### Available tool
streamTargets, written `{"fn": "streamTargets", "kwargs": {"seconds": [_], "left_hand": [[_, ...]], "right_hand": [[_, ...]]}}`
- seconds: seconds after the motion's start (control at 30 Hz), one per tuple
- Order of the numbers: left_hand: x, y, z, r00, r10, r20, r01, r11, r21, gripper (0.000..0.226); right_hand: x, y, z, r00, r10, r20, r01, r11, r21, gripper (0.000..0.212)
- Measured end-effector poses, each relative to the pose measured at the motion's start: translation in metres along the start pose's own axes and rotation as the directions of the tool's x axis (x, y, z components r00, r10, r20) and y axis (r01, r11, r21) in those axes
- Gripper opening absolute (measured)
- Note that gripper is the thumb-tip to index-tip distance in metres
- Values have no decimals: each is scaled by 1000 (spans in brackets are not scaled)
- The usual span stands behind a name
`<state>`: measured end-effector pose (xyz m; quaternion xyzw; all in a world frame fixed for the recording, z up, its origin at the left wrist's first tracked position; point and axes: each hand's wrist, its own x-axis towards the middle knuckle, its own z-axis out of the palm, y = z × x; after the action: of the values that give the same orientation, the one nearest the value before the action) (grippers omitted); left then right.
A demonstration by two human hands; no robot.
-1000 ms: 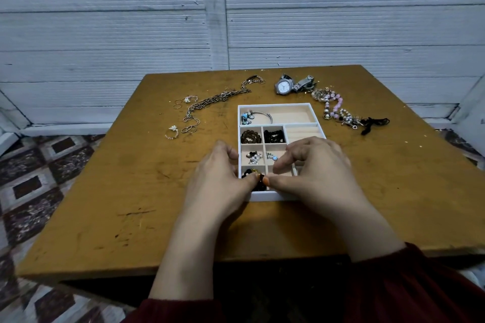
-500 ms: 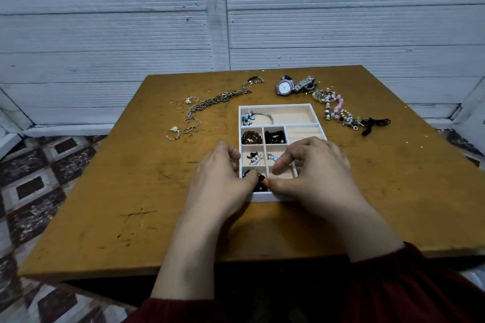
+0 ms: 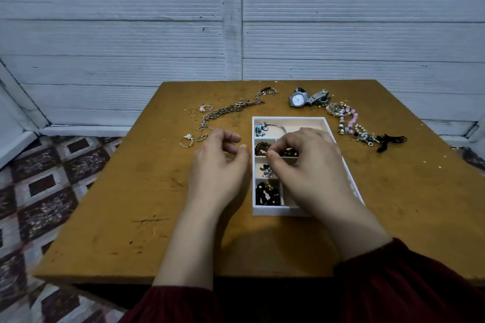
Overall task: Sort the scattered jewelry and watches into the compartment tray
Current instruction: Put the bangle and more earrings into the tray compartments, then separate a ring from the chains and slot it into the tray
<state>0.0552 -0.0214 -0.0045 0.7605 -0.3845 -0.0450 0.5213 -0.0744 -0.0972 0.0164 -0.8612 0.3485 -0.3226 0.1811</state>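
Sorting stood partway, I judged: my right hand [image 3: 309,168] hung over the compartment tray [image 3: 275,211], fingers curled, thumb and forefinger nearly meeting above the dark beads [image 3: 288,152], and I could not tell whether they pinched anything. My left hand [image 3: 220,162] hovered loosely curled, holding nothing, just left of the tray wall. Beyond my right fingertips lay the watch [image 3: 298,99]; beyond my left fingers, the chain [image 3: 231,110]. The next move called for a reach to one of them.

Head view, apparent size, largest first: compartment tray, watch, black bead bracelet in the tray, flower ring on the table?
1. compartment tray
2. watch and black bead bracelet: look alike, bracelet nearer camera; unranked
3. flower ring
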Motion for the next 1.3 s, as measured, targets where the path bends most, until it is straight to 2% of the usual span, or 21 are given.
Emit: {"fn": "streamTargets", "kwargs": {"seconds": [0.13, 0.4, 0.63, 0.9, 1.1, 1.3], "left_hand": [[17, -12, -9, 995, -47, -90, 41, 997, -64, 9], [58, -37, -30, 959, -145, -243, 121, 986, -113, 9], [96, -65, -50, 920, -184, -346, 186, 982, -29, 16], [109, -90, -48, 926, -176, -333, 180, 984, -21, 18], [110, -99, -43, 936, -145, -321, 157, 988, 13, 15], [111, -98, -44, 923, -163, -350, 183, 983, 26, 16]], "right_hand": [[19, -13, 10, 996, -83, 20, 83, 997, 7, 5], [66, -32, 39, 971, -190, 143, 202, 976, -76, 19], [99, -46, 72, 930, -210, 300, 263, 953, -147, 22], [120, -62, 109, 905, -215, 368, 311, 924, -225, 17], [120, -67, 134, 903, -155, 401, 298, 899, -323, 32], [121, -64, 143, 917, -118, 382, 236, 931, -279, 24]]}}
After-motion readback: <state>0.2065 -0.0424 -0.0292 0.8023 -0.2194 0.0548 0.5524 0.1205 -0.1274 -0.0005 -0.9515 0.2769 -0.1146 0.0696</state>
